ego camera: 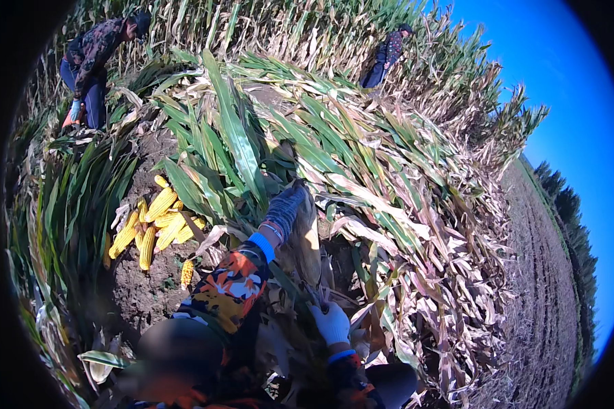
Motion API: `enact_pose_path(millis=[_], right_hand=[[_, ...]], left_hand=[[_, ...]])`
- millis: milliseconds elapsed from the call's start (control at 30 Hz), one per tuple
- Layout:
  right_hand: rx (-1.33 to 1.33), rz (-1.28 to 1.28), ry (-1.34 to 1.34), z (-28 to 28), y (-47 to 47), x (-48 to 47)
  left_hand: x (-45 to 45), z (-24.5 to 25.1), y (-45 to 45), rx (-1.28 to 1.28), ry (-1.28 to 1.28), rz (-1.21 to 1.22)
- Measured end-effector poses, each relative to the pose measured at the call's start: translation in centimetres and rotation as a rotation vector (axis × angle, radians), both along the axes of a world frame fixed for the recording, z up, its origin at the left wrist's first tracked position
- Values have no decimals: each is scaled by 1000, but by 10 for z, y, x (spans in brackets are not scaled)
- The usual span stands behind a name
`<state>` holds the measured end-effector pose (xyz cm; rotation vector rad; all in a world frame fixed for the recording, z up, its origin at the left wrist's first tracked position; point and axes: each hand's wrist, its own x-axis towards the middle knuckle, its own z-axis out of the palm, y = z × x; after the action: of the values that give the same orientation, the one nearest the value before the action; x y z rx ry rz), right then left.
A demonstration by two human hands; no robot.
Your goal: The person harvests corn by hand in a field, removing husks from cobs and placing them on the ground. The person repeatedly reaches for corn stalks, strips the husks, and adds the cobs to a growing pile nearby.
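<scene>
An ear of corn in its pale husk [307, 248] lies lengthwise between my two hands. My left hand [287, 208], in a grey knit glove, grips the far end of this ear. At the near end, my right hand [331, 323], in a white glove, is closed around the wispy husk tip. Whether a small tool is also in that fist cannot be made out. Left of my forearm, several husked yellow corn ears [158, 220] are heaped on bare soil [146, 296]. A shorter corn ear [187, 274] lies apart, close to my sleeve.
Cut corn stalks [368, 174] with green and dry leaves spread ahead and to the right. More leafy stalks [74, 220] lie left. One person [94, 66] bends at the far left; another person [386, 56] stands by the standing corn [297, 30]. A bare field [537, 286] stretches right.
</scene>
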<state>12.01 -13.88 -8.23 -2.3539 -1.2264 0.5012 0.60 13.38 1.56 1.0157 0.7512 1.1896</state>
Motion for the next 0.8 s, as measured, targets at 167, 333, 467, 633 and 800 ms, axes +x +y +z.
enact_pose_path(millis=[167, 333, 467, 633, 800], right_hand=[[-4, 148, 201, 12, 32, 9], [444, 218, 307, 78, 88, 14], [636, 413, 191, 121, 144, 4], [642, 486, -49, 135, 176, -12], [744, 495, -249, 133, 193, -21]], left_hand=[[-18, -8, 8, 37, 176, 71], [-16, -7, -1, -27, 88, 77], [-17, -8, -5, -71, -133, 87], [-5, -18, -4, -406, -520, -259], [12, -29, 7, -498, -502, -54]])
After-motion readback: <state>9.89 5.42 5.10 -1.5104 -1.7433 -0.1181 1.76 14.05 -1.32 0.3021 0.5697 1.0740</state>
